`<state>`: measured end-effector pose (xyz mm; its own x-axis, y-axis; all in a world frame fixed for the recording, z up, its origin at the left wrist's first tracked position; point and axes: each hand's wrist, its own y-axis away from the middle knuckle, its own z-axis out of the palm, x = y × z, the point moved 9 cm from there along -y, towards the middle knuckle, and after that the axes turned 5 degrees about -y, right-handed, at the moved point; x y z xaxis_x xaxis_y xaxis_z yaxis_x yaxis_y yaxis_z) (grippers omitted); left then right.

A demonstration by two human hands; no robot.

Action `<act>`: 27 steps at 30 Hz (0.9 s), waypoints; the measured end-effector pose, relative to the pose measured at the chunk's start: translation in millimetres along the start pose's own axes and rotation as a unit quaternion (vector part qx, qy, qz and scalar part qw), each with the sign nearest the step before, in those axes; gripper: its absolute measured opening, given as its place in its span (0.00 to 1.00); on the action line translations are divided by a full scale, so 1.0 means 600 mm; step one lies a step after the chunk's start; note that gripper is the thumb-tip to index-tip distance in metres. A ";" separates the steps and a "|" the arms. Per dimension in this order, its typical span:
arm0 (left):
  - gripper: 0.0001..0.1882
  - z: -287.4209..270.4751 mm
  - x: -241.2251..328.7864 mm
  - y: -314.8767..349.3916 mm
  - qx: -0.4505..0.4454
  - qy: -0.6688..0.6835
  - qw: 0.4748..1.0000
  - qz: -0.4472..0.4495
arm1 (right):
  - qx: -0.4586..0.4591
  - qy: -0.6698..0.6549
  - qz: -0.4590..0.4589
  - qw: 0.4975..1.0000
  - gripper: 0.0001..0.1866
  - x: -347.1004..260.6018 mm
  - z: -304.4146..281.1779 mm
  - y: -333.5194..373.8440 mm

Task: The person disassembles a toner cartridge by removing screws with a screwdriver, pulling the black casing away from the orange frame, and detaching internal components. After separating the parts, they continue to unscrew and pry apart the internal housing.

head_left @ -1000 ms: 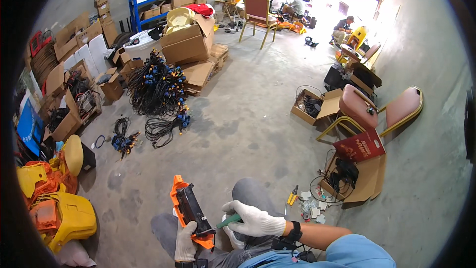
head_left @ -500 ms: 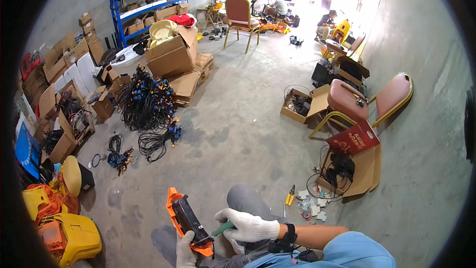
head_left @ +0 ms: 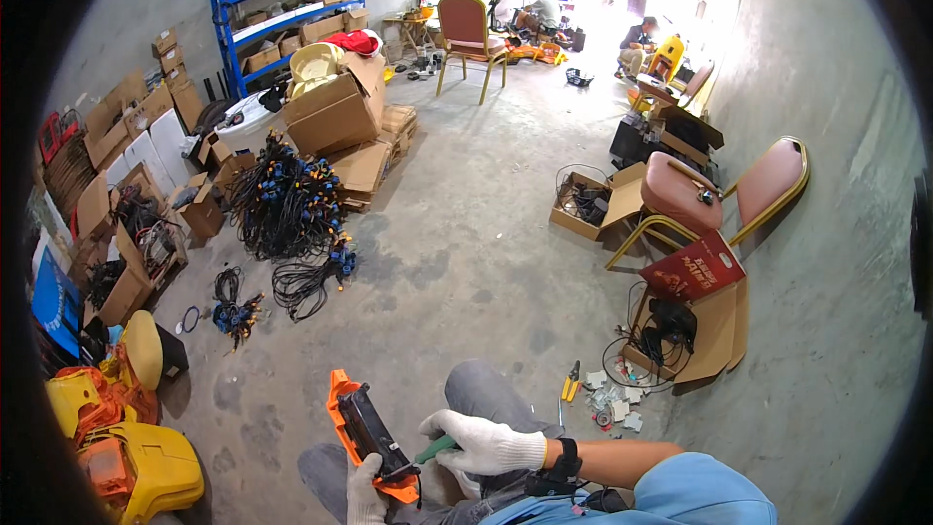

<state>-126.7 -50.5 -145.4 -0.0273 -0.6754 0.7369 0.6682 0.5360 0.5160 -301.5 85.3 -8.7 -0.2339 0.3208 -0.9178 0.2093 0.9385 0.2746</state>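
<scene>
In front of my lap, an orange plastic housing (head_left: 340,391) with a long black unit (head_left: 369,431) fixed in it is held at a tilt. My left hand (head_left: 363,491), in a white knit glove, grips its lower end, thumb on the near side. My right hand (head_left: 491,444), gloved too, is closed around the green handle of a screwdriver (head_left: 435,448). That handle points toward the lower end of the black unit. The screwdriver's shaft is hard to make out, so I cannot tell whether its tip touches the unit.
Yellow-handled pliers (head_left: 570,381) lie right of my knee beside small pale pieces (head_left: 622,399). An open cardboard box (head_left: 719,335) with black cables stands near a chair (head_left: 683,192). Bundled cables (head_left: 282,204) and yellow shells (head_left: 165,467) are on the left. Two people sit far back.
The screwdriver's shaft, which showed at the lower end of the black unit, is now hard to see. Both hands keep nearly the same place and grip.
</scene>
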 end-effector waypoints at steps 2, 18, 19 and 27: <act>0.21 0.003 0.004 0.006 -0.007 -0.005 1.000 -0.005 | -0.004 0.007 0.000 1.000 0.25 -0.002 0.003 0.001; 0.23 -0.018 -0.012 -0.006 -0.006 -0.004 1.000 0.005 | 0.008 0.031 -0.043 0.999 0.17 -0.002 0.003 -0.005; 0.22 -0.017 -0.013 -0.006 0.000 0.000 1.000 -0.004 | 0.005 0.036 -0.035 0.999 0.17 0.001 0.004 -0.006; 0.21 0.007 0.013 0.005 0.007 -0.023 0.999 0.030 | 0.019 0.051 -0.061 0.997 0.16 0.014 0.005 -0.008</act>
<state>-128.1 -51.9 -136.5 -0.0206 -0.6179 0.7859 0.6588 0.5829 0.4756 -301.6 82.8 -18.4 -0.3555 0.2184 -0.9088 0.2094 0.9662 0.1502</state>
